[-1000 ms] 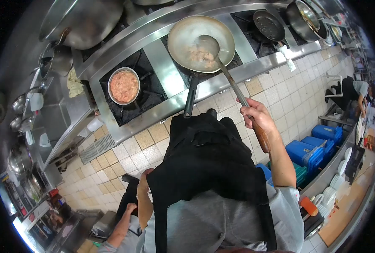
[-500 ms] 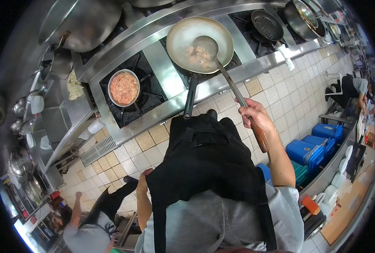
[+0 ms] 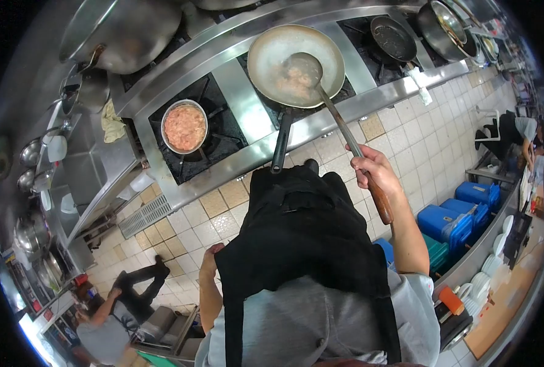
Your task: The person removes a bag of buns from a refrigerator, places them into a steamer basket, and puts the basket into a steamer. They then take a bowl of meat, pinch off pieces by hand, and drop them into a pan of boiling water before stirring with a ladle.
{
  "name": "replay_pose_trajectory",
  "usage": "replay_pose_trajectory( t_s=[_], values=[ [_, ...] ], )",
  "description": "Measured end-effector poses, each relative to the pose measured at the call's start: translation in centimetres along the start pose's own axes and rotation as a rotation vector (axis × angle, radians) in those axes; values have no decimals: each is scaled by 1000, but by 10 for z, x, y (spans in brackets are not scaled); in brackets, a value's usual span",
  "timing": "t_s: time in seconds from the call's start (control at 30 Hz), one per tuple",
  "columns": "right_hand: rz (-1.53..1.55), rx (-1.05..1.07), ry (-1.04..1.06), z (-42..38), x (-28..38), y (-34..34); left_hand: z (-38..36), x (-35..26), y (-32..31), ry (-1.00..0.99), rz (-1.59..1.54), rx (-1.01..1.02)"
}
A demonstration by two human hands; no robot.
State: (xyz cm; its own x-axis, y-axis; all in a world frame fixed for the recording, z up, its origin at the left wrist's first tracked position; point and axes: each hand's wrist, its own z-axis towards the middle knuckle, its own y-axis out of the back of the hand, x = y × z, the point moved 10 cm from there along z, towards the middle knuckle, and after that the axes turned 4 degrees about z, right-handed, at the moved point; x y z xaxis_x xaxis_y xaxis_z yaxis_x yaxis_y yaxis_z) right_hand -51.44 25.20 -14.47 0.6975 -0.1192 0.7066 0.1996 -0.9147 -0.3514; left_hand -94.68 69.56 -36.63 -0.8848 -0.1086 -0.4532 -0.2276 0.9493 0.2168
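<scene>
My right hand (image 3: 375, 169) is wrapped around the shaft of a long metal ladle (image 3: 342, 125) with a wooden grip end. The ladle's round bowl rests in a wide wok-like pan (image 3: 266, 49), over pale pieces of food (image 3: 295, 79) in cloudy liquid. That pan sits on a burner, its black handle (image 3: 280, 142) pointing toward me, with no hand on it. My left hand (image 3: 211, 257) is low at my side, against the edge of my black apron (image 3: 302, 232); its fingers are mostly hidden.
A round metal container of pinkish minced meat (image 3: 184, 126) stands on the burner to the left. Farther right are a dark frying pan (image 3: 393, 38) and a large pot (image 3: 446, 30). Blue bins (image 3: 443, 223) line the right side. Co-workers (image 3: 104, 333) are at lower left and far right.
The ladle's bowl has shifted slightly within the pan, over the food. The co-worker at lower left has moved and changed posture. My left hand stays at my side.
</scene>
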Motion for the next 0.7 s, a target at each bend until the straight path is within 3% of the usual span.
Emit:
replay_pose_trajectory(
  t_s=[0.07, 0.33, 0.4, 0.43, 0.7],
  values=[
    [1, -11, -1, -1, 2, 0, -11, -18, -5, -13, 121, -6],
    [-32, -37, 21, 1, 0, 0, -8, -14, -11, 22, -130, 68],
    [-45, -54, 32, 1, 0, -1, -10, -18, -10, -17, -16, 40],
    [-105, -68, 51, 2, 2, -1, -12, -21, -9, -55, 100, 12],
    [-398, -199, 267, 14, 35, 6, -21, -24, -10, -12, 41, -8]
  ],
)
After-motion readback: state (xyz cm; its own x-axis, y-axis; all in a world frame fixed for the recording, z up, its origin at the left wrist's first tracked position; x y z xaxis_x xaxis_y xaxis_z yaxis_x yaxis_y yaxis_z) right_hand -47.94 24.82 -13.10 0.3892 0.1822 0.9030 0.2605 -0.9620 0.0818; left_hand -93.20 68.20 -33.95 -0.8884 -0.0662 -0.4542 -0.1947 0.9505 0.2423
